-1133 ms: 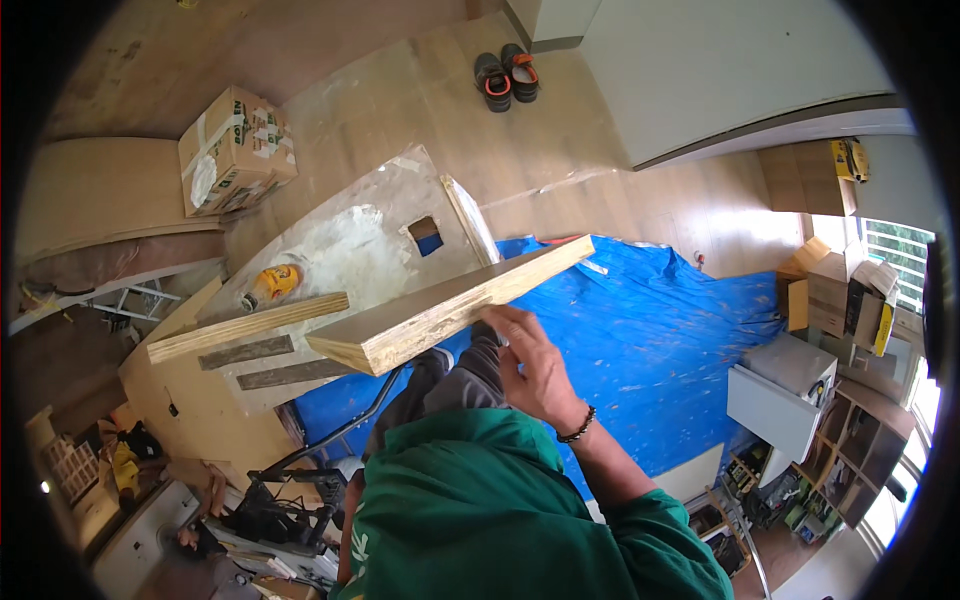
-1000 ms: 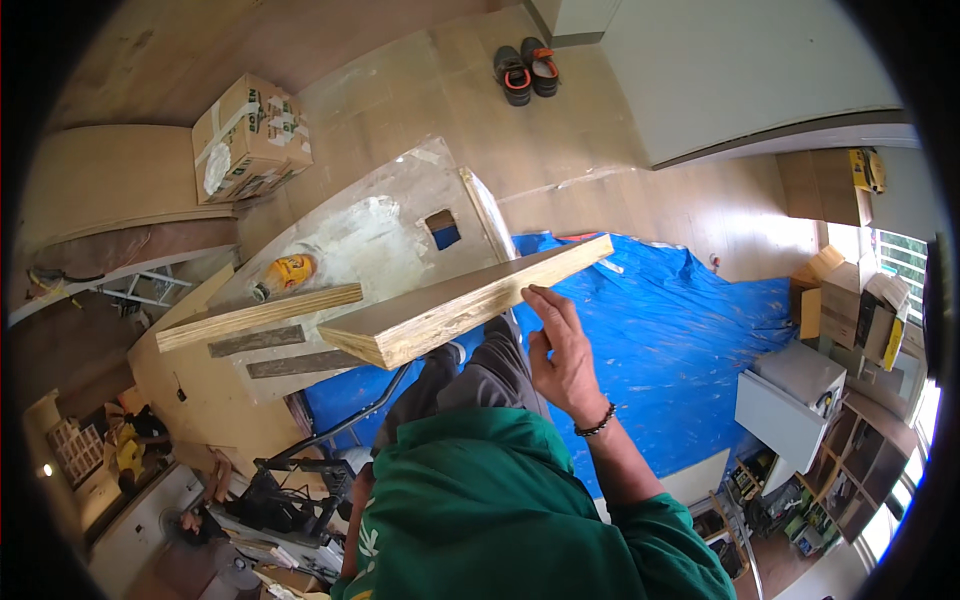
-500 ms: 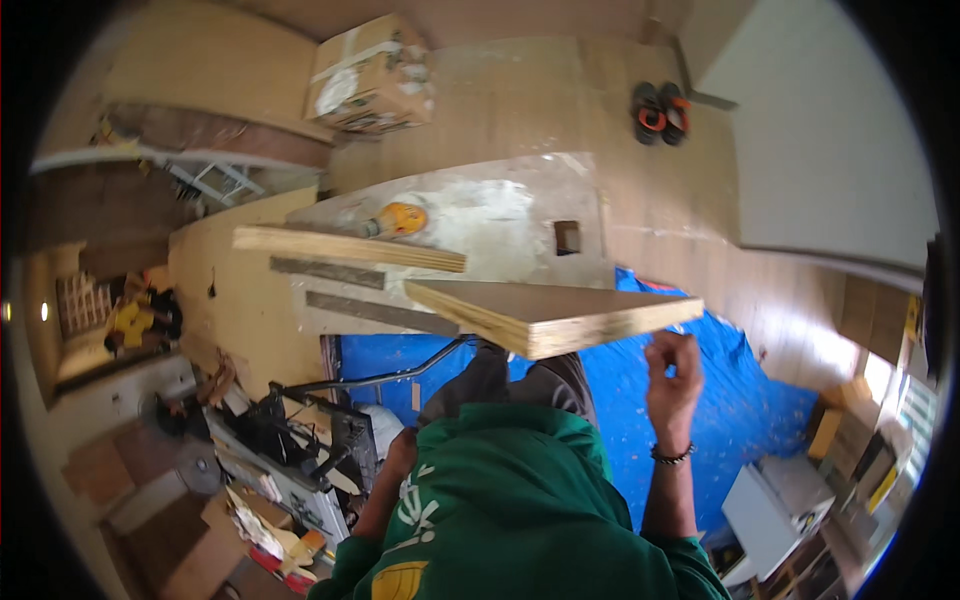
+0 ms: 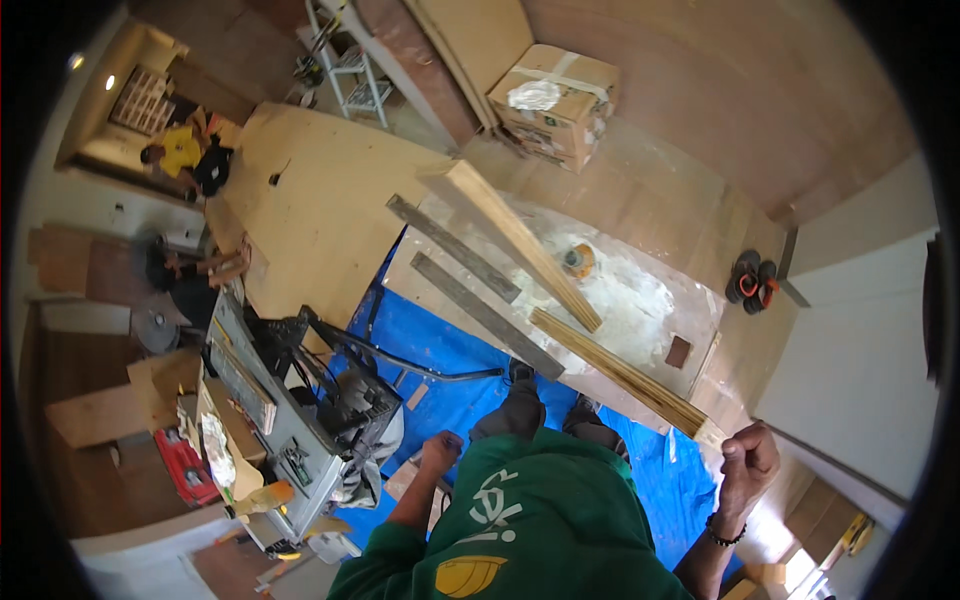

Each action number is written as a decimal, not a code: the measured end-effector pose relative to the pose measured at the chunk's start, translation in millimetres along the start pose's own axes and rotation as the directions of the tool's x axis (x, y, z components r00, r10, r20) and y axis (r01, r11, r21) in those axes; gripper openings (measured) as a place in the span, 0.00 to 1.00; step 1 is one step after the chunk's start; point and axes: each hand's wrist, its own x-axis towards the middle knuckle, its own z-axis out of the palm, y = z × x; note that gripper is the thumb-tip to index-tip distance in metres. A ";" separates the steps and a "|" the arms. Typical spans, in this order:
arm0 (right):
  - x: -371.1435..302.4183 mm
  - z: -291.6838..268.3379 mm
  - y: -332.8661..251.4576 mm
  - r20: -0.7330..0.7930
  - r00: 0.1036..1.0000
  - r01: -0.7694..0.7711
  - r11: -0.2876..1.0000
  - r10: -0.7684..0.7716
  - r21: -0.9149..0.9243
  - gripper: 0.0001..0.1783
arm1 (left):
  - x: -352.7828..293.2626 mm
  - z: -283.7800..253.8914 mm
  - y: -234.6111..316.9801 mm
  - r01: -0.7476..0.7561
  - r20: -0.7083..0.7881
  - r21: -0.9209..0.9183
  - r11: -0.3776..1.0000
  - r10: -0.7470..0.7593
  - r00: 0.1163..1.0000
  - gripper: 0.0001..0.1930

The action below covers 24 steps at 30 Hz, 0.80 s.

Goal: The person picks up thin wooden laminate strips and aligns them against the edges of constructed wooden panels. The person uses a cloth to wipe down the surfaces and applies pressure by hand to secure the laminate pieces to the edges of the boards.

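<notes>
My right hand (image 4: 750, 466), with a dark beaded band at its wrist, is closed with curled fingers beside the near end of a layered wooden board (image 4: 620, 375). Whether the fingers touch that end or hold anything is hard to make out. Down by my left side is my left hand (image 4: 440, 452), fingers loosely curled and nothing visible in them. A second thick board with a layered edge (image 4: 510, 235) slants away beyond the first. Two dark narrow strips (image 4: 455, 245) (image 4: 485, 315) lie left of the boards.
A round orange tool (image 4: 577, 262) sits on a white-smeared panel (image 4: 690, 310). Blue sheeting (image 4: 440, 325) spreads around my feet. At left stands a cluttered bench (image 4: 310, 440); two other people (image 4: 185, 150) (image 4: 195, 285) are farther left. A taped carton (image 4: 560, 100) and shoes (image 4: 750, 280) stand beyond.
The view has turned leftward, tilting the scene. The nearer board now shows mainly its layered edge, its broad brown face out of sight. My right hand stays near its end.
</notes>
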 end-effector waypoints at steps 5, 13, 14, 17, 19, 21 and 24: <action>23.7 88.3 -54.0 0.328 0.944 0.058 0.996 -0.034 -0.065 0.08 | 25.2 -9.2 -10.5 0.104 -0.054 -0.062 0.993 -0.107 0.993 0.15; 28.5 221.9 -54.0 0.618 0.762 0.054 0.933 0.191 -0.355 0.12 | 82.8 -13.9 -15.0 -0.117 -0.190 -0.467 0.877 0.030 0.981 0.13; 29.2 232.4 -48.0 0.658 0.705 0.070 0.899 0.262 -0.433 0.12 | 89.6 -15.4 -15.0 -0.166 -0.223 -0.455 0.875 0.068 0.972 0.13; 24.5 267.9 -39.6 0.652 0.735 0.018 0.955 0.187 -0.295 0.14 | 101.9 -43.4 8.5 -0.009 -0.065 -0.451 0.892 -0.023 0.998 0.11; 23.0 281.5 -27.2 0.666 0.742 0.090 0.972 0.080 -0.217 0.14 | 109.9 -59.4 25.9 0.111 0.058 -0.513 0.851 -0.095 0.994 0.10; 21.2 284.3 -23.4 0.706 0.676 0.105 0.921 0.210 -0.375 0.13 | 114.0 -62.7 29.7 0.166 0.117 -0.643 0.748 -0.118 0.986 0.11; 16.9 289.1 -27.3 0.682 0.687 0.086 0.903 0.252 -0.420 0.11 | 128.8 -40.4 18.5 -0.088 -0.096 -0.710 0.699 0.027 0.995 0.13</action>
